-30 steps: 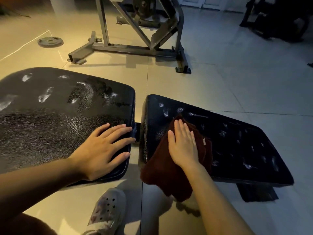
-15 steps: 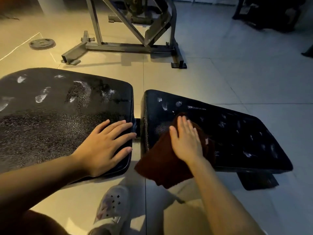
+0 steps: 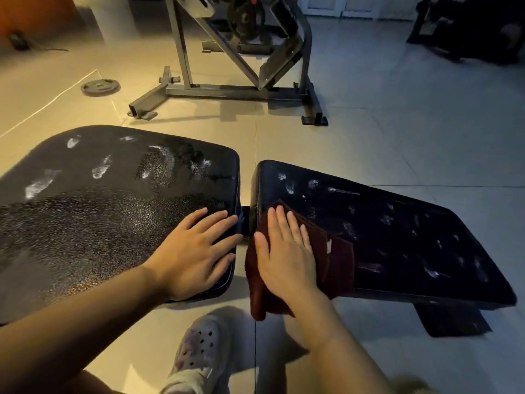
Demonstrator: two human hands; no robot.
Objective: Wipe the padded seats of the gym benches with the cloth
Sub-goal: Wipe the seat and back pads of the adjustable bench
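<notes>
Cloth (image 3: 335, 260), dark red and folded, has slid back to the near left corner of the right padded seat (image 3: 397, 231), pressed flat under the right hand (image 3: 284, 251), so pale smudges farther right remain unwiped. Left hand (image 3: 196, 251) lies open, fingers spread, bracing the left padded seat (image 3: 99, 209), also smeared. Beyond stand a steel machine frame (image 3: 233, 92) and a weight plate (image 3: 100, 87) on the floor, neither obstructing.

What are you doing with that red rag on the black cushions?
A person is wiping gym bench pads. The right hand presses a dark red folded cloth flat on the near end of the right black padded seat, which shows pale smudges. The left hand rests flat on the corner of the left black textured pad, also smudged. A grey metal machine frame stands behind.
</notes>
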